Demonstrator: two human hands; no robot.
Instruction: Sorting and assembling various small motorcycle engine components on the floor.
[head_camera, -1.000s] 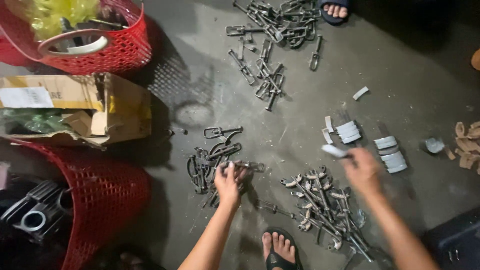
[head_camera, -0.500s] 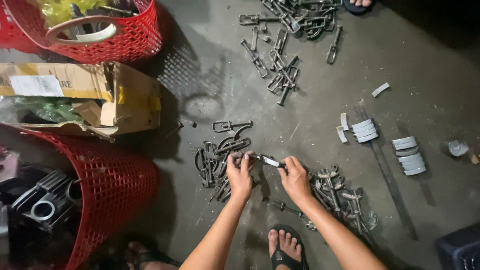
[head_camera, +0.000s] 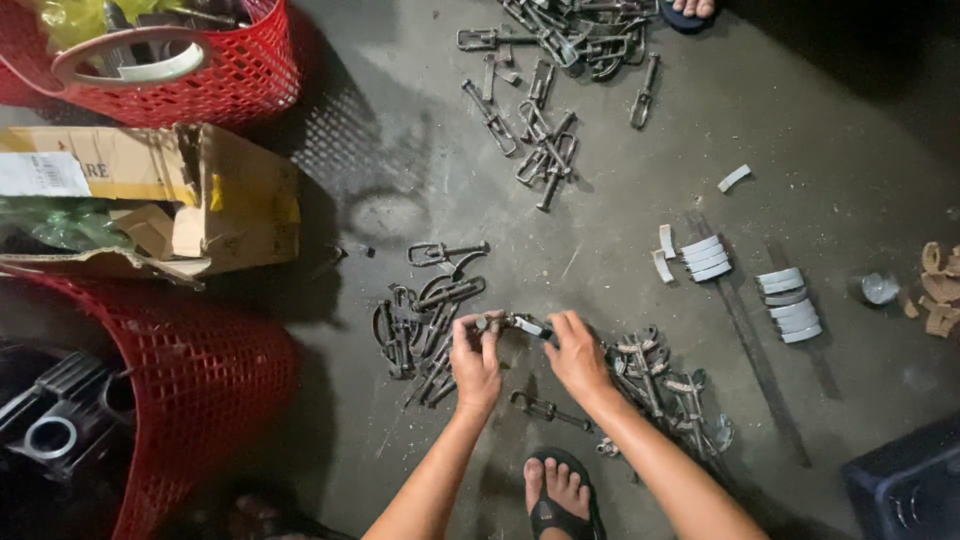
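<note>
Both hands meet at frame centre over the grey concrete floor (head_camera: 640, 190): left hand (head_camera: 476, 358) pinches one end of a small dark metal bracket with a pale curved pad (head_camera: 518, 324), right hand (head_camera: 577, 352) grips the other end, fingers closed on it, apparently so one steadies while the other works the pad in. The part is lifted just above the floor, between two heaps. Left of the hands, a pile of dark bare metal clamps (head_camera: 425, 315), touching the left fingers' side; right of them, a pile of clamps with pale curved pads fitted (head_camera: 665, 385). Looks sorted by state, each within reach. Stacks of grey curved pads (head_camera: 705, 258) and (head_camera: 790, 305) sit right of centre; one stray pad (head_camera: 733, 178) higher up. More metal clamps scattered at top centre (head_camera: 560, 40). Upper left: red plastic mesh basket (head_camera: 215, 95). Below it, torn brown cardboard box (head_camera: 215, 215) with a white rectangular label at the left edge and yellow tape patch on its flap. Lower left: second red mesh basket (head_camera: 195, 390) holding a finned metal engine part (head_camera: 50, 420). Sandalled foot (head_camera: 558, 495) at bottom centre.
</note>
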